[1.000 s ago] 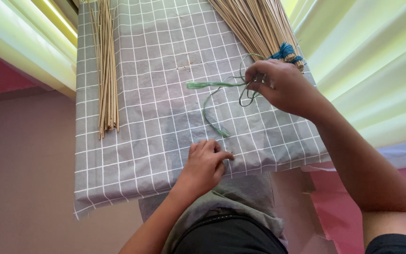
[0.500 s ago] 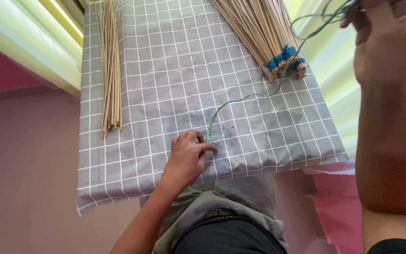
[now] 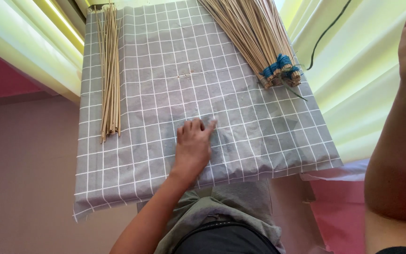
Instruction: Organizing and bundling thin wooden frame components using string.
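While you look down at the cloth, this is how things lie:

Left hand: your left hand (image 3: 193,146) lies palm down on the grey checked cloth (image 3: 132,155), fingers close together and flat, clamped on nothing.

Right hand: only your raised forearm (image 3: 398,141) shows at the right edge; the hand itself is cut off by the top of the frame, so you cannot tell how its fingers stand.

String: a thin dark string (image 3: 327,33) runs up across the pale curtain toward the top right, well clear of the cloth.

Bundle: the big stick bundle (image 3: 254,37) lies at the cloth's upper right, bound near its cut ends with blue cord (image 3: 278,66), well apart from your left hand.

Loose sticks: a smaller loose bunch (image 3: 110,70) lies along the cloth's left side.

Lap: grey-green fabric (image 3: 231,211) shows below the cloth's near edge.
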